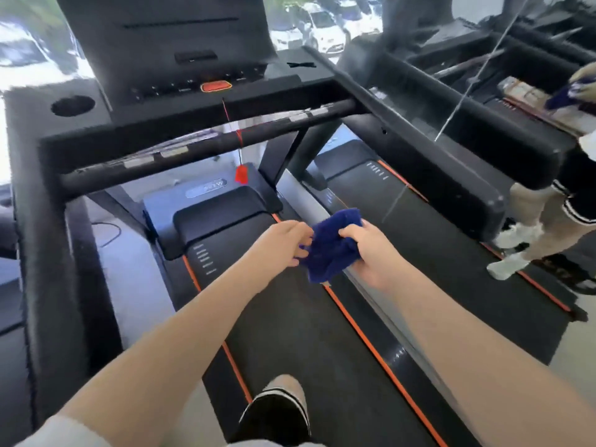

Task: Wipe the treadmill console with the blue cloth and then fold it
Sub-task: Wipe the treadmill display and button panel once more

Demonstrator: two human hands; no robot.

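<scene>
Cup recess: round black cup holder [73, 105] sunk in the console's left wing, at 10 o'clock from the hands.
Console: black treadmill console [180, 56] with a dark upright screen panel, at 11 o'clock, well apart from both hands.
Stop control: orange oval button [216, 86] on the console's lower edge; a red cord with a red clip [241, 174] hangs below it, crossing the black handlebar [206, 146].
Belt: black running belt with orange edge stripe [283, 317] under both forearms.
Left hand [283, 241]: fingers curled, tips touching the cloth's left edge; whether they pinch it, cannot tell.
Cloth: crumpled dark blue terry cloth [332, 246] held in the air above the belt's right edge, between the hands.
Right hand [371, 253]: fingers curled round the cloth's right side, gripping it.
Far right, 2 o'clock: second person's legs in white shoes [516, 237] on the neighbouring treadmill.
</scene>
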